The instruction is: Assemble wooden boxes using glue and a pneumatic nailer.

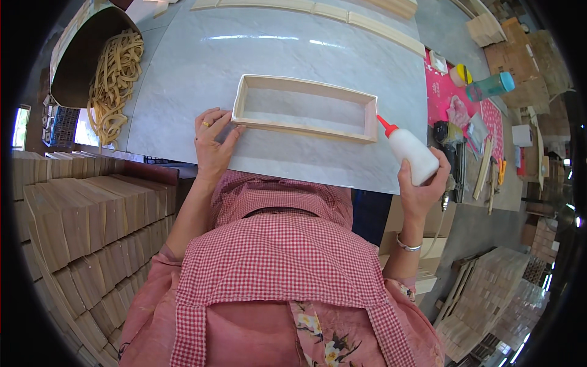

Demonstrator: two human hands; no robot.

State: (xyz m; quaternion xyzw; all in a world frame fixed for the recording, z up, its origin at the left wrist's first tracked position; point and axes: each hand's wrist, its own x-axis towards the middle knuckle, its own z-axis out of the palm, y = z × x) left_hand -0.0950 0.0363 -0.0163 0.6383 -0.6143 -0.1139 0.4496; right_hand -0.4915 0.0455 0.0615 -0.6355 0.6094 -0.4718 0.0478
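Observation:
A long rectangular frame of pale wood (pixel 309 90) lies on the grey marbled tabletop (pixel 293 49). White lines run along its rim at the back and both short ends. My left hand (pixel 214 142) is closed on the frame's near left corner, thumb and fingers against the wood; a ring is on one finger. In my right hand (pixel 428 186) is a white squeeze bottle (pixel 413 154) with a red nozzle, tilted so that its tip points up and left. The red tip is close to the frame's right end; whether they touch I cannot tell.
Pale wooden strips (pixel 306 8) lie along the table's far edge. Rubber bands (pixel 116 79) spill from a container at the left. Stacked wooden pieces (pixel 92 208) stand below left. A teal bottle (pixel 490 86) and tools sit on a pink-covered surface at the right.

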